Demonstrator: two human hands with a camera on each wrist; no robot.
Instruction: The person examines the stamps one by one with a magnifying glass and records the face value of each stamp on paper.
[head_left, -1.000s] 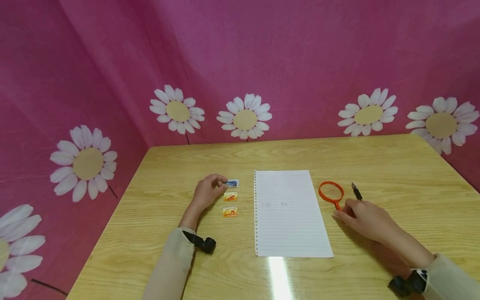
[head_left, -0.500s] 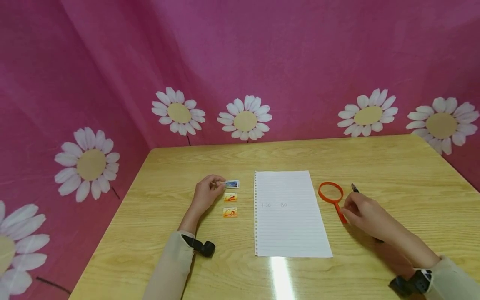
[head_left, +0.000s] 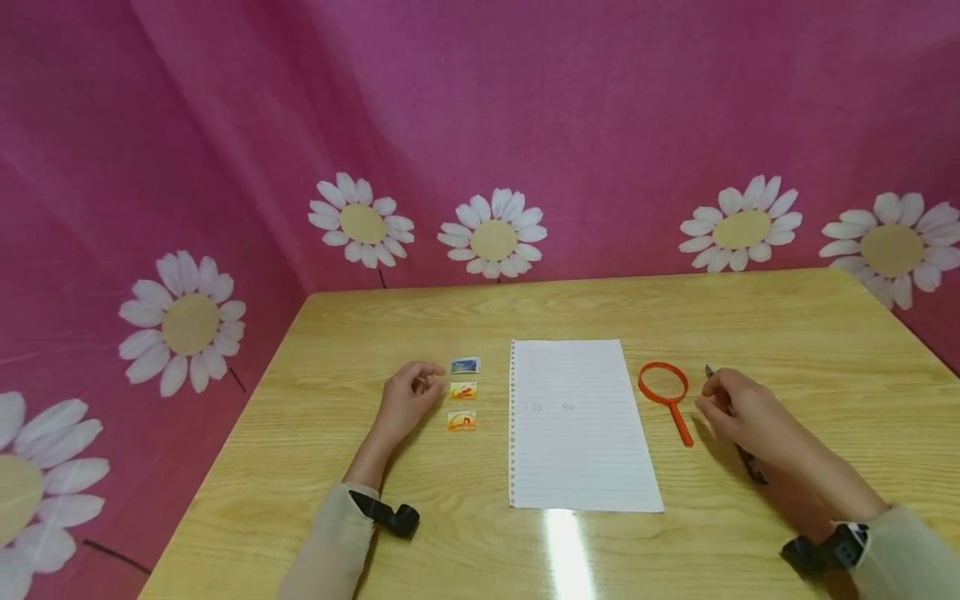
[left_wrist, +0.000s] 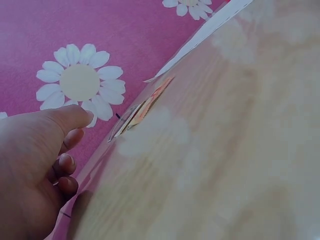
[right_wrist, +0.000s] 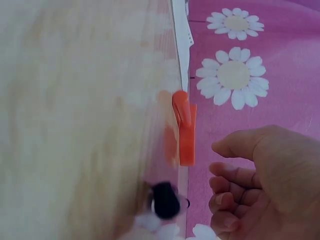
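Observation:
My left hand is just left of the blue stamp and the middle orange-yellow stamp. Its fingers are loosely bent and hold nothing, as the left wrist view shows. A second orange-yellow stamp lies nearer me in the same column. Over on the right, my right hand hovers above a black pen, covering its middle. In the right wrist view a gap separates thumb and fingers, and the pen's blurred dark end is apart from them. Left of this hand lies a red magnifying glass.
A lined sheet of paper with a little handwriting lies between the stamps and the magnifying glass. The wooden table meets a pink curtain with white daisies at the back and left.
My right hand has come away from the magnifying glass's handle and moved slightly right, over the pen. The left hand has drawn back from the blue stamp, leaving it fully visible.

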